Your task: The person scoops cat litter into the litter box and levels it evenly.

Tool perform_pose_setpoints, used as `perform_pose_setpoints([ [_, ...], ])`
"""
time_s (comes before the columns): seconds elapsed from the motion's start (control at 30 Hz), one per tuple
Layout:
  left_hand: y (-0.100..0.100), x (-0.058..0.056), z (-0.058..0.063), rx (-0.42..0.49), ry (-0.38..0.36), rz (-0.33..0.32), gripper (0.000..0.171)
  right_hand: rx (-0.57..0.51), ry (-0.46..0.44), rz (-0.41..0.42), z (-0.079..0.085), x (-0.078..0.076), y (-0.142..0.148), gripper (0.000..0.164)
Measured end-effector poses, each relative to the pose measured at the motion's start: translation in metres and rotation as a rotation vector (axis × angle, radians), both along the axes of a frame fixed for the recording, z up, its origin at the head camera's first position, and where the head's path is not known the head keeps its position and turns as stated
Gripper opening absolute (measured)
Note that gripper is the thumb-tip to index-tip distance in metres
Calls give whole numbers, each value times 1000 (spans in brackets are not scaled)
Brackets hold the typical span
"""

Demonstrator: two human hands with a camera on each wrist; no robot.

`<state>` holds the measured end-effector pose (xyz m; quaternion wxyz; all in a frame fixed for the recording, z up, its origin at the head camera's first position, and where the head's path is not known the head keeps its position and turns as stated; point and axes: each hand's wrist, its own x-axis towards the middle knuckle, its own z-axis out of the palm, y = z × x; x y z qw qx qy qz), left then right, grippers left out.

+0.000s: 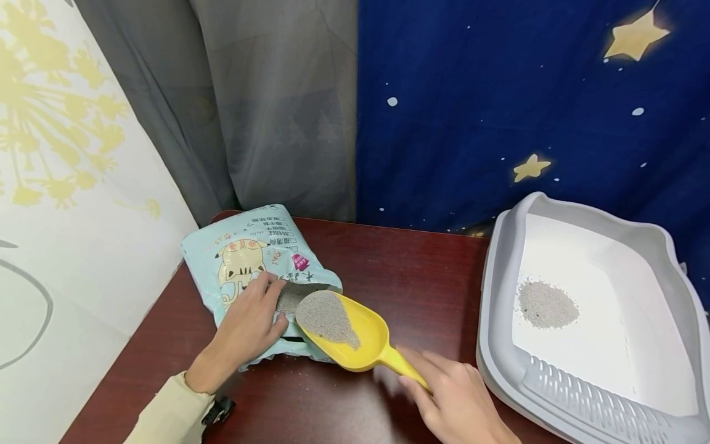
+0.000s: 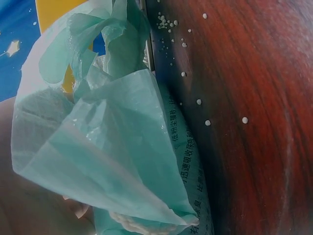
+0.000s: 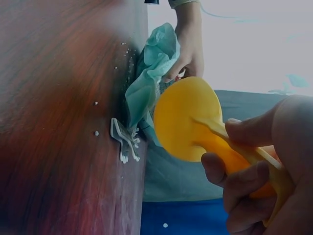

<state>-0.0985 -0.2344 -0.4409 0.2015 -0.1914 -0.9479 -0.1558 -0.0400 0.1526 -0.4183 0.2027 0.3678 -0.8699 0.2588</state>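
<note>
A light blue bag of cat litter [image 1: 261,246] lies on the table with its mouth toward the right and grey granules inside. My left hand [image 1: 249,320] grips the upper edge of that mouth; in the left wrist view, crumpled bag film [image 2: 112,147] hides most of its fingers. The right hand [image 1: 457,394] holds a yellow scoop [image 1: 374,330] by its handle, fingers curled round it. A heap of grey litter [image 1: 327,317] fills the scoop's front, which is just over the bag's mouth. From the right wrist, the scoop's smooth underside [image 3: 183,117] shows.
To the right stands a grey-rimmed litter box [image 1: 501,296] with a white inside and a small pile of litter [image 1: 546,305] on its floor. Loose granules [image 2: 198,102] dot the dark red table [image 1: 388,265]. Curtains [image 1: 421,154] hang behind; a pale wall [image 1: 83,265] borders the left.
</note>
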Motion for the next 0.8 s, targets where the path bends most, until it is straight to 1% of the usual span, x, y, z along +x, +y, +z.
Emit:
perform_pose_setpoints([
  [0.07,0,0,0,-1,1,1,51,-4,15,7,-2,1,3,29],
  [0.2,0,-1,0,0,5,-1,51,-13,47,20,-5,2,9,39],
  [0.27,0,-1,0,1,2,-1,51,-11,56,25,-5,3,12,42],
  [0.4,0,0,0,3,-2,-1,52,-5,55,31,-4,6,18,38],
  [0.5,0,0,0,5,5,-5,52,-7,49,19,-2,9,22,36],
  [0.67,0,0,0,7,28,-13,52,-20,46,-12,0,12,28,37],
  [0.8,0,1,0,7,22,-11,51,-27,40,-49,2,16,34,35],
])
